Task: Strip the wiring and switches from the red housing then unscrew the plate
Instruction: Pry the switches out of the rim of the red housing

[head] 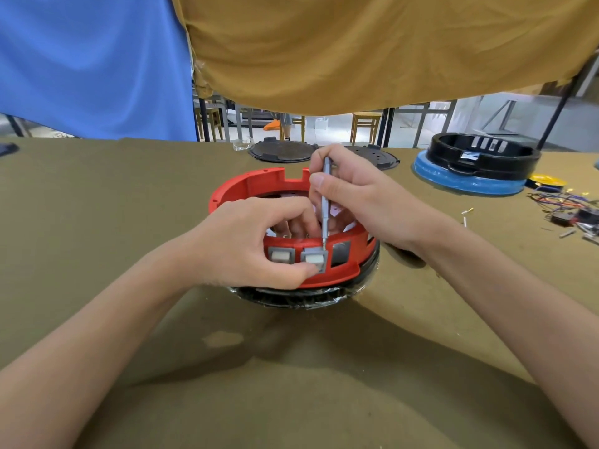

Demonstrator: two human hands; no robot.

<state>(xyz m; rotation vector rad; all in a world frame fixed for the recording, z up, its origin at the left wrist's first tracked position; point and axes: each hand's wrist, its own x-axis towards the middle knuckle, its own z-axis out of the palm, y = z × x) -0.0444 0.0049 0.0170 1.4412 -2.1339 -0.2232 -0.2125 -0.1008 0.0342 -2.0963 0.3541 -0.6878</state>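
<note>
At housing front: left hand [256, 244] pinches half-out switch [313, 257], right hand [353, 196] grips screwdriver [325, 202]. Red housing [256, 183] looks rigid; clips likely brittle, so pry at bezel.

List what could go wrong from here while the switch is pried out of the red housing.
1. The slim grey screwdriver in the right hand has its tip at the top edge of the half-out grey-framed white switch; a slip could jab the left hand, whose thumb sits under that switch.
2. Prying may crack the round red plastic housing wall.
3. The freed switch could drop inside, where fingers already crowd.
</note>
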